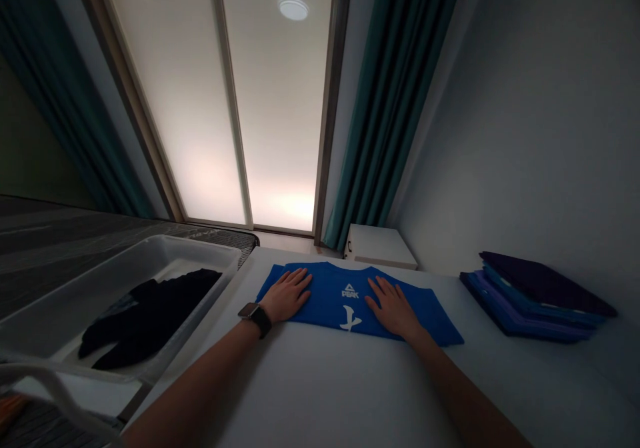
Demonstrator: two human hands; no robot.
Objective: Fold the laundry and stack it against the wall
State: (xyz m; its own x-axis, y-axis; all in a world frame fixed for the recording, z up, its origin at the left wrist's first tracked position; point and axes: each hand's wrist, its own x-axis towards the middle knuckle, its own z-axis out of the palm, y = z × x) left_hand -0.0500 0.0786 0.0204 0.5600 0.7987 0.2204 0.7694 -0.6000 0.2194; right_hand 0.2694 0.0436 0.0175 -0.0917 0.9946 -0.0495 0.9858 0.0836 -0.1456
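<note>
A blue T-shirt (330, 285) lies folded across its width on the white table, with a white PEAK logo and part of a white character on its front. My left hand (286, 296) rests flat on the shirt's left part, fingers spread. A dark watch (255, 317) is on that wrist. On the right part of the shirt my right hand (393, 307) also lies flat, its fingers apart. Neither hand grips the cloth. The shirt's underside is hidden.
At the right on the table (320, 388) sits a stack of folded clothes (540, 298), dark purple on top. A translucent plastic bin (200, 248) holding dark clothing (165, 308) stands left. Behind the table are a white cabinet (383, 245) and frosted sliding doors (280, 115).
</note>
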